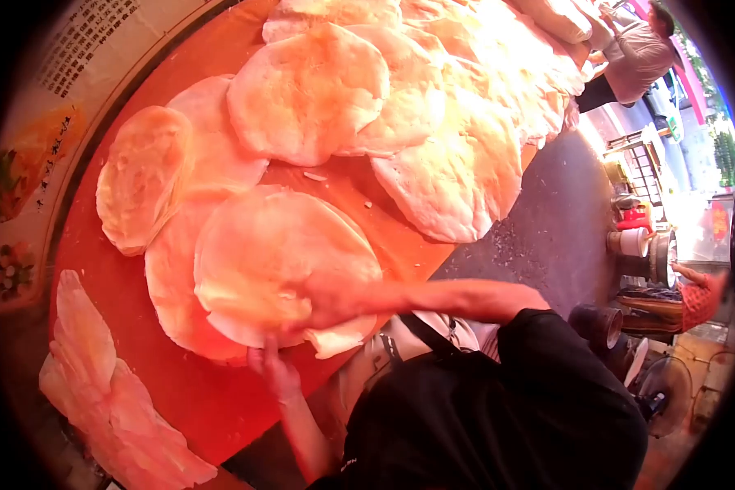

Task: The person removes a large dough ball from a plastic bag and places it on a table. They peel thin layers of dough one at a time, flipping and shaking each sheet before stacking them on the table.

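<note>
A large round flatbread (278,237) lies near me on the orange-red tabletop, over another flatbread (171,282). My right hand (331,300) reaches in from the right and closes on the near edge of the upper flatbread; its fingertips are partly blurred. Just below, my left hand (278,374) pinches at the same edge with bent fingers. A pale flap of bread (341,336) sticks out under my right wrist, beside the table's edge.
More flatbreads (309,94) overlap across the far side of the table (220,408). Folded flat pieces (114,400) hang over the left edge. A person (639,57) stands at the upper right; another person's arm (694,278) shows at the right, near pots (629,242) and a fan (661,396).
</note>
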Demonstrator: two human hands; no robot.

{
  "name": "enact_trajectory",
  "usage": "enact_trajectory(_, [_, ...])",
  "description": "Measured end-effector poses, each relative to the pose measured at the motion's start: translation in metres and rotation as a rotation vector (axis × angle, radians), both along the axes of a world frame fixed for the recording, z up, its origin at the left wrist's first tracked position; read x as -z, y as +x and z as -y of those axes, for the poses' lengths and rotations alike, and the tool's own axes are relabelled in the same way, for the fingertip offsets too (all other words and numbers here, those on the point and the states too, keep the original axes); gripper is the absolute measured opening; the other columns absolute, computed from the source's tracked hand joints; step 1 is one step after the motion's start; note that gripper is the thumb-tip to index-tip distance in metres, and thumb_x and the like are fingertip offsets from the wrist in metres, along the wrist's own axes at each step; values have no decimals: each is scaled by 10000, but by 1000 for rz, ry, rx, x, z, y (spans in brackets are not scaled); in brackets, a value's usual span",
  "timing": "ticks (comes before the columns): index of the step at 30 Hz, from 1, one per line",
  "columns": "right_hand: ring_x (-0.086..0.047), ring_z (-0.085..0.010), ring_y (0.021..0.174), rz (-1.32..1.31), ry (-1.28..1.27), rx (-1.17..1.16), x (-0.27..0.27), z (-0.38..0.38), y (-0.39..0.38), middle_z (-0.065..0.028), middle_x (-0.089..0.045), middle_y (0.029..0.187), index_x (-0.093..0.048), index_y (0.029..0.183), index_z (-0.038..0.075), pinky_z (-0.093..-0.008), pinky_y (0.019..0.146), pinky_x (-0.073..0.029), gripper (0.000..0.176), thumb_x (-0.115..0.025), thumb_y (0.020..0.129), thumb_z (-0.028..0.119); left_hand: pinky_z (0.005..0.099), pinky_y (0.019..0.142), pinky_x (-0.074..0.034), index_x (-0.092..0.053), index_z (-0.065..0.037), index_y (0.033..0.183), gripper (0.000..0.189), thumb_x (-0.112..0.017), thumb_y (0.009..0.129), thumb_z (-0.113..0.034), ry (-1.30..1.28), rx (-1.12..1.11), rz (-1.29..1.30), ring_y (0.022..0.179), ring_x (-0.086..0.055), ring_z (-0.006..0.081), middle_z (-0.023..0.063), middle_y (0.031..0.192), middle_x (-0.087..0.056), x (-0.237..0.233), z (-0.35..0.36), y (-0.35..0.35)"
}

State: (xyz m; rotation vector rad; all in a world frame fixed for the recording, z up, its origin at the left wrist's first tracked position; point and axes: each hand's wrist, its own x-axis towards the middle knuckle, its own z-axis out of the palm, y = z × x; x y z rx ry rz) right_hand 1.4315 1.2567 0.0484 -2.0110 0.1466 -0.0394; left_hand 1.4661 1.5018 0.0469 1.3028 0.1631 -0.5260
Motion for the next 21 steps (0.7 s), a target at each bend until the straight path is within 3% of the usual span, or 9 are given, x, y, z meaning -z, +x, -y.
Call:
enact_trajectory(3, [-648, -303, 641, -117, -66, -197, -12, -58, 6, -142, -661, 719, -582, 1132, 19, -379, 566, -501, 396, -652, 780, 186, 295, 826, -489, -585, 0, 1138, 256, -593, 890, -64, -28, 67, -45, 986, -578, 157, 52, 1101, -611, -5, -5, -2])
enact_trajectory(6, [-656, -218, 654, -467, 516, -120, -37, -30, 9, -120, -659, 729, -600, 1125, -8, -331, 561, -509, 356, -548, 779, 62, 321, 877, -478, -580, -13, 1152, 272, -565, 884, -55, -81, -11, -36, 1030, -573, 180, 60, 1127, -610, -6, -11, -6])
enact_trajectory(9, [-661, -175, 661, -346, 954, -14, -83, 25, 24, -113, -666, 773, -623, 1142, -17, -294, 590, -546, 345, -583, 810, 68, 384, 981, -423, -574, -31, 1183, 325, -535, 865, -84, -251, -141, -106, 1139, -524, 231, 65, 1196, -584, -2, -29, -7])
enact_trajectory(12, [-665, -175, 730, -91, 579, 65, -97, 135, 47, -122, -683, 916, -620, 1174, 7, -302, 653, -551, 332, -578, 851, 74, 395, 994, -419, -568, -39, 1194, 348, -542, 852, -93, -276, -239, -210, 1143, -528, 229, 66, 1199, -588, 3, -60, -7])
enact_trajectory(14, [-665, -150, 777, 45, 667, 231, -152, 177, 57, -105, -688, 934, -663, 1076, -5, -299, 685, -547, 267, -584, 855, 122, 373, 942, -455, -552, -36, 1203, 353, -536, 858, -109, -218, -198, -171, 1104, -548, 230, 74, 1181, -585, 18, -74, -6])
enact_trajectory(15, [-660, -152, 801, 236, 434, 84, -146, 213, 78, -114, -683, 954, -661, 1011, -23, -308, 697, -547, 213, -585, 864, 112, 375, 932, -459, -541, -27, 1208, 357, -535, 863, -116, -193, -219, -189, 1095, -553, 248, 91, 1181, -578, 27, -80, -8])
enact_trajectory(16, [-658, -161, 805, 179, 885, 87, -156, 226, 99, -112, -681, 922, -654, 962, -20, -313, 693, -548, 167, -581, 878, 104, 376, 922, -462, -530, -19, 1213, 361, -534, 867, -124, -167, -238, -205, 1086, -557, 266, 108, 1181, -571, 35, -84, -10])
enact_trajectory(19, [-633, -205, 710, 208, 1016, -77, -194, 247, 170, -101, -654, 839, -638, 932, 41, -270, 643, -520, 96, -617, 843, 72, 389, 928, -459, -518, 12, 1200, 343, -531, 886, -126, 166, -206, 10, 1064, -562, 300, 143, 1145, -567, 43, -69, -18])
enact_trajectory(21, [-643, -199, 735, 199, 887, 119, -211, 262, 230, -91, -654, 845, -637, 945, 47, -291, 625, -524, 108, -608, 844, 72, 395, 942, -450, -505, 35, 1201, 345, -531, 897, -126, 212, -217, 112, 1058, -560, 314, 161, 1128, -564, 28, -47, -23])
